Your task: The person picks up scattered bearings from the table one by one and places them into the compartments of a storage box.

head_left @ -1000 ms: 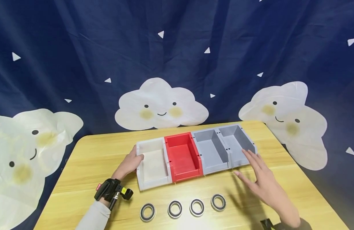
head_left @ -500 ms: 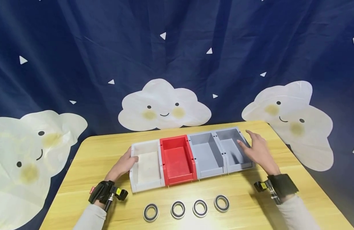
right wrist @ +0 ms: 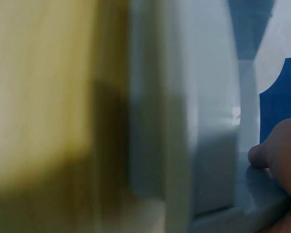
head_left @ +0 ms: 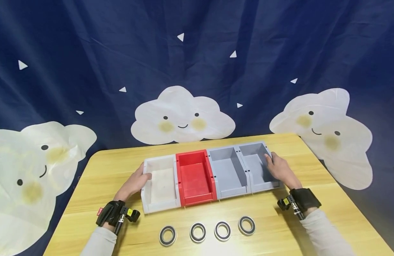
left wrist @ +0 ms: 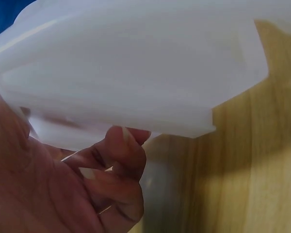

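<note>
A joined row of bins lies across the table: a white bin [head_left: 163,185], a red bin [head_left: 195,177], and two grey ones, the inner grey bin [head_left: 230,172] and the outer grey bin [head_left: 257,167]. My left hand [head_left: 132,183] grips the white bin's outer side wall, thumb over the rim. In the left wrist view, curled fingers [left wrist: 126,150] reach under that bin's bottom edge. At the other end, my right hand [head_left: 281,170] holds the outer grey bin's side wall, its thumb [right wrist: 259,155] over the rim. The other right fingers are mostly hidden behind the wall.
Several ring-shaped bearings with black seals stand in a loose line before the bins, among them a left bearing [head_left: 167,244] and a right bearing [head_left: 246,233]. The wooden table [head_left: 110,163] ends at a dark blue curtain [head_left: 203,71] printed with clouds.
My right hand has moved from before the outer grey bin to its side wall and taken hold. The bin row has shifted a little left, with my left hand still gripping the white bin.
</note>
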Available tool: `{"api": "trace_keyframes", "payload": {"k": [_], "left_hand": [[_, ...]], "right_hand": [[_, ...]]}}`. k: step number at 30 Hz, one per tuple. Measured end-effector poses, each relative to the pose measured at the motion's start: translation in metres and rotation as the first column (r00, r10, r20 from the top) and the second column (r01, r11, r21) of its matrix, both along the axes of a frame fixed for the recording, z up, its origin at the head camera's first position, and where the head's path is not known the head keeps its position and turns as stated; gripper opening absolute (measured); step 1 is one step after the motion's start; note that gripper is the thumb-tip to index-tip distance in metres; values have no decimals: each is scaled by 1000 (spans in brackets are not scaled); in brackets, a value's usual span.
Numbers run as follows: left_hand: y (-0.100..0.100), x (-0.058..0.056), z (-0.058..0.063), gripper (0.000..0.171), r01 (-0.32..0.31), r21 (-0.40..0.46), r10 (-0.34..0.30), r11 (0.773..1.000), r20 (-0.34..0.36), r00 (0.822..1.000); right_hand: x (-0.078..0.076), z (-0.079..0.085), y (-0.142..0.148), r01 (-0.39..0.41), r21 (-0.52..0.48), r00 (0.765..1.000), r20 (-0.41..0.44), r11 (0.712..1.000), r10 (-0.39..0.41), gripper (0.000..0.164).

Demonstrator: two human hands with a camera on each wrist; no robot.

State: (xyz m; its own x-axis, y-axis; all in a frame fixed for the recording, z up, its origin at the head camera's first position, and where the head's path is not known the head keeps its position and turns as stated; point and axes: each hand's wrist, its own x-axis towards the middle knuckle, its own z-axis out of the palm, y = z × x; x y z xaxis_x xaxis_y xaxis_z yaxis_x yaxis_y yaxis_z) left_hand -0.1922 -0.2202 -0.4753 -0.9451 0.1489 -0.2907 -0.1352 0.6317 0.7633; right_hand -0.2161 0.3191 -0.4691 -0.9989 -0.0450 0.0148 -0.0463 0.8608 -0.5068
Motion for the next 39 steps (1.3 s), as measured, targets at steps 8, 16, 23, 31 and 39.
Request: {"api": "trace_keyframes", "payload": {"k": [8, 16, 23, 31, 39], "left_hand": [[-6, 1, 2, 76, 7, 8, -7, 1000, 28, 1000], [-19, -1, 5, 76, 55, -47, -53, 997, 45, 998], [-21, 3, 7, 74, 44, -96, -40, 994, 37, 998], [-16, 21, 13, 64, -13, -248, 5, 969, -31, 1000], [1, 44, 14, 60, -192, -435, 156, 880, -118, 981]], "right_hand": [[10, -7, -4, 43, -36, 998, -45, 998, -45, 37], [26, -10, -22, 111, -67, 991, -61, 992, -115, 33], [38, -13, -29, 142, -86, 985, -88, 986, -149, 31], [51, -14, -37, 143, -87, 982, -116, 986, -152, 27], [56, -11, -44, 134, -93, 982, -118, 987, -145, 26]]}}
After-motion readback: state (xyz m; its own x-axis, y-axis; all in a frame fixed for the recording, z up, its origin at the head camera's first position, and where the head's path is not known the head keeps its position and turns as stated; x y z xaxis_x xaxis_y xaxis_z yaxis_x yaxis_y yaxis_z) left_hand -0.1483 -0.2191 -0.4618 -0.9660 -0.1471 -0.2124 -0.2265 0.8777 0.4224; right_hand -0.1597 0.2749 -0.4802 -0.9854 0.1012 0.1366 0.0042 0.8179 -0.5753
